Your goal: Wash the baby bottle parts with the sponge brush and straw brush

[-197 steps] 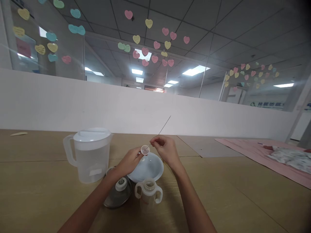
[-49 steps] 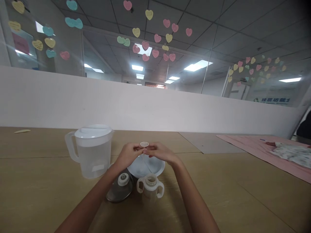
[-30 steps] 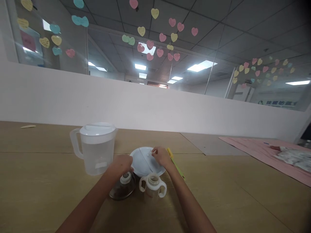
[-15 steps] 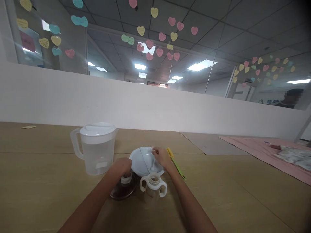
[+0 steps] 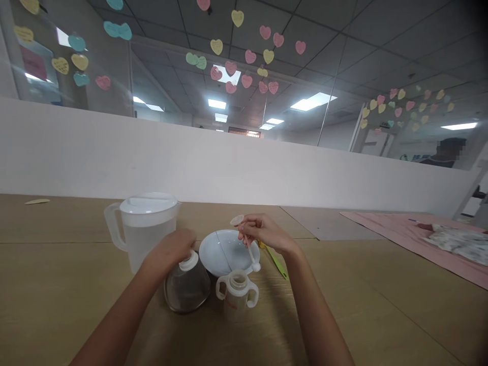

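Note:
In my right hand (image 5: 263,231), fingers pinched, is a white drinking straw (image 5: 249,250) with a small round weight at its lower end. A clear round piece (image 5: 237,220) shows at its top. The straw's lower end hangs over the right rim of a white bowl (image 5: 217,254). My left hand (image 5: 171,249), blurred, curls over the top of a clear, wide-based bottle (image 5: 187,287) with a white collar; its fingertips are partly hidden. Between my forearms stands an uncovered clear baby bottle (image 5: 235,302) with two white handles.
A lidded translucent pitcher (image 5: 148,234) stands behind my left hand. Beside the bowl lies a green and yellow brush (image 5: 277,263). A pink cloth (image 5: 373,231) with patterned fabric (image 5: 453,243) lies at the right. A white wall (image 5: 229,168) closes off the table's back.
My right hand has risen from inside the bowl, bringing the straw with it. My left hand has moved up and left at the bottle's top, showing more of the clear bottle.

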Demonstrator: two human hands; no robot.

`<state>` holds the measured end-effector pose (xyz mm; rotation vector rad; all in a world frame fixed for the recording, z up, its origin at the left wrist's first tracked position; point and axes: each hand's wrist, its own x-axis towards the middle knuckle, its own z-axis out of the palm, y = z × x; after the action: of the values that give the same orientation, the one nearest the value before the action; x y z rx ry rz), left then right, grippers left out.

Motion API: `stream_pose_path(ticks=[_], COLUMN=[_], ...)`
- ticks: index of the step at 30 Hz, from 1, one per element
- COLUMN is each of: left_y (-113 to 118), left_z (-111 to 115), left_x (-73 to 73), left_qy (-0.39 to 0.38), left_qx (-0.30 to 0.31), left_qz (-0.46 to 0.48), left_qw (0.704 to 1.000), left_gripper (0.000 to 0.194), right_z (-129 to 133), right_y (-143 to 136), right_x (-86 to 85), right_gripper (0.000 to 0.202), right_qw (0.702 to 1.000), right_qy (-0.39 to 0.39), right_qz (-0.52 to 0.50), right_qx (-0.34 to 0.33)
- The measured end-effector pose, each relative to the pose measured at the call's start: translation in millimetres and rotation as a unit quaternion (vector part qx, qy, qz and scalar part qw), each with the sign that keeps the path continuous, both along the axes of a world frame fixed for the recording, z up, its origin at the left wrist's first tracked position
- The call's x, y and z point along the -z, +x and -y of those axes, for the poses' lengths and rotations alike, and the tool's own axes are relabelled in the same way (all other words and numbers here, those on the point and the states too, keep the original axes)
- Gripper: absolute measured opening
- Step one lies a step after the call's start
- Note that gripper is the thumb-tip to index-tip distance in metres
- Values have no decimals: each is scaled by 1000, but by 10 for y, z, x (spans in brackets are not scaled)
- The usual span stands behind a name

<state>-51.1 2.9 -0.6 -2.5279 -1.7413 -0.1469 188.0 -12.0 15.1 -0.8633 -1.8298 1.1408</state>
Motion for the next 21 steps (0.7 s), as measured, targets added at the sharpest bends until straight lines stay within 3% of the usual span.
stream_pose_path(ticks=[7, 13, 21], left_y=[143, 182, 183], left_z=[107, 112, 126], left_x=[-212, -243, -266], left_qy=[63, 117, 150], left_qx=[116, 116, 138], left_qz=[92, 150, 176], left_qw=[987, 975, 963], left_gripper=[21, 24, 24], right_z=[-23, -64, -12], right_y=[-52, -69, -71], right_x=[57, 117, 76], right_gripper=[31, 34, 38], right_qw=[997, 995, 996], right_qy=[-43, -67, -62], right_qz=[49, 55, 16], right_qx=[-35, -55, -60])
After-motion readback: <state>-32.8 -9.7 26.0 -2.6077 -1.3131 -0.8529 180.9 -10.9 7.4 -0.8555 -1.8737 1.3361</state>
